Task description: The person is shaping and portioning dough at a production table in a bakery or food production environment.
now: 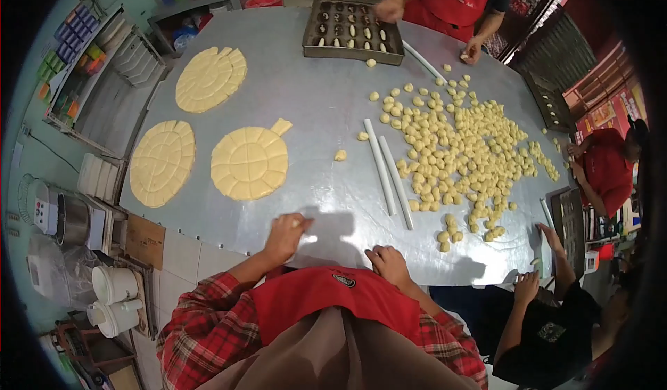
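My left hand point(283, 239) is at the near edge of the metal table point(316, 98), its fingers curled together. A small yellowish spot shows at its fingers; whether that is a ring or a bit of dough I cannot tell. My right hand point(390, 263) rests at the same edge, closed, and anything inside is hidden. Ahead of my left hand lies a scored round of dough point(249, 163), cut into pieces, with a strip sticking out. Two white rods point(388, 174) lie beyond my right hand. A single dough piece point(340, 155) sits left of them.
Two more scored dough rounds point(211, 78) point(162, 163) lie at the left. Many small dough balls point(472, 147) spread over the right side. At the far side a person in a red apron point(451, 4) works by a baking tray point(354, 53). Other people work at the right.
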Tool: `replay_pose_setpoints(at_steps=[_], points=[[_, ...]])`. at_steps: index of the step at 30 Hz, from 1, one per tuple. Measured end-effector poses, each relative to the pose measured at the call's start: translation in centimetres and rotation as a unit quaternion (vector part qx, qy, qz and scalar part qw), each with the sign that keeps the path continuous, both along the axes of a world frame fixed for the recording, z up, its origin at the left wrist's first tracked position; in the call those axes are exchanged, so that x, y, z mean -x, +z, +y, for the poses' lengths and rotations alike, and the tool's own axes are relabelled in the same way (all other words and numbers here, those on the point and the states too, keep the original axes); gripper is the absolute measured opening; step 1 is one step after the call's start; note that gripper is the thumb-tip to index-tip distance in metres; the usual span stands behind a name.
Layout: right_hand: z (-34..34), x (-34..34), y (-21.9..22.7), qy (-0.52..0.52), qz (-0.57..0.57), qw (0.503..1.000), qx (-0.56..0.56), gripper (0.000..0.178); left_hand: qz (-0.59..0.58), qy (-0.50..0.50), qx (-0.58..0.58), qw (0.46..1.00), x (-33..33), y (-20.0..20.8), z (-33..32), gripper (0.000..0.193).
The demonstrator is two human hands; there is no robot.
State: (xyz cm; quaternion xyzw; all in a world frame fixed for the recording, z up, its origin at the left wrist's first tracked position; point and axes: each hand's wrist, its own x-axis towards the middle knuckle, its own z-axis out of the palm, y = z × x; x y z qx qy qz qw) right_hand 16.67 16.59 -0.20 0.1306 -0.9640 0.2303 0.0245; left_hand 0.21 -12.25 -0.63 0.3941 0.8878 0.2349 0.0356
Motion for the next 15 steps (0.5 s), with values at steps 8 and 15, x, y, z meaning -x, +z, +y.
replay_pose_setpoints(at_steps=[8,15], points=[[2.6,14.1,10.4,-0.232,0.259,0.87,0.349,0.046,-0.05,0.081,-0.265,0.959,17.0,6.2,10.1,0.062],[-5.8,12.5,8.2,-0.2,0.151,0.938,0.24,0.052,0.061,0.189,0.19,0.961,24.5,1.7,4.1,0.059]])
